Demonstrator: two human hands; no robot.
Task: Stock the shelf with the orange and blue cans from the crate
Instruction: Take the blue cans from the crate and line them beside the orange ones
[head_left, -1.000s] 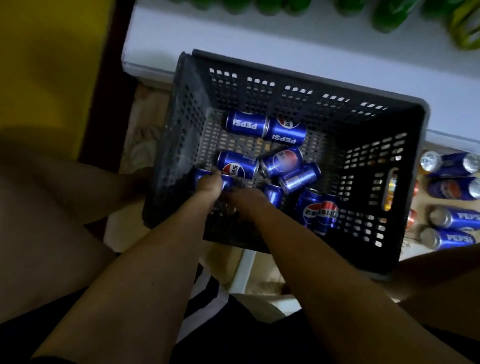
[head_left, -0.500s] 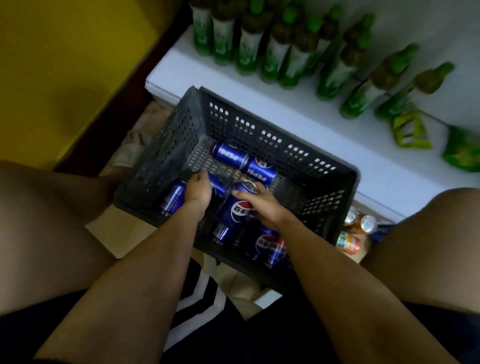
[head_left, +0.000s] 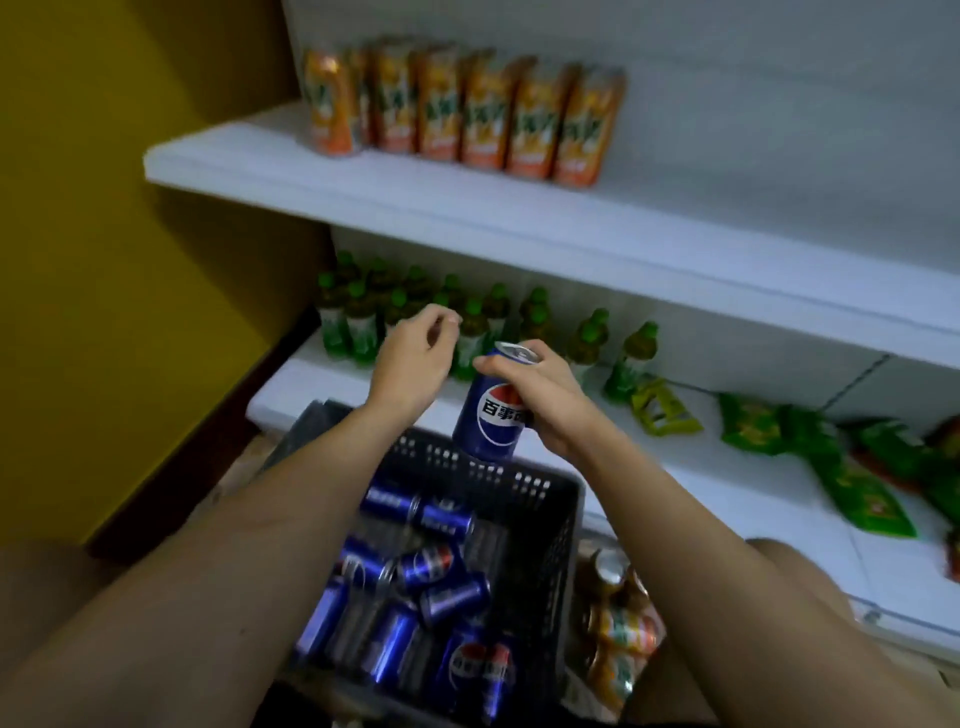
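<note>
My right hand (head_left: 545, 400) grips a blue can (head_left: 493, 413) upright, lifted above the far rim of the dark crate (head_left: 558, 525). My left hand (head_left: 415, 358) hovers just left of the can with fingers loosely curled and nothing in it. Several blue cans (head_left: 431, 566) lie loose on the crate's floor. A row of orange cans (head_left: 462, 111) stands on the upper white shelf (head_left: 363, 192), with bare shelf to their right.
Green-capped bottles (head_left: 467, 322) line the lower shelf (head_left: 727, 499) behind my hands, with green snack packets (head_left: 753, 428) to the right. Orange cans (head_left: 618, 629) lie on the floor right of the crate. A yellow wall (head_left: 104, 208) is on the left.
Both hands rose out of the crate; my right hand lifted one blue can up toward the shelves. My view tilted upward, bringing the upper shelf with orange cans into sight.
</note>
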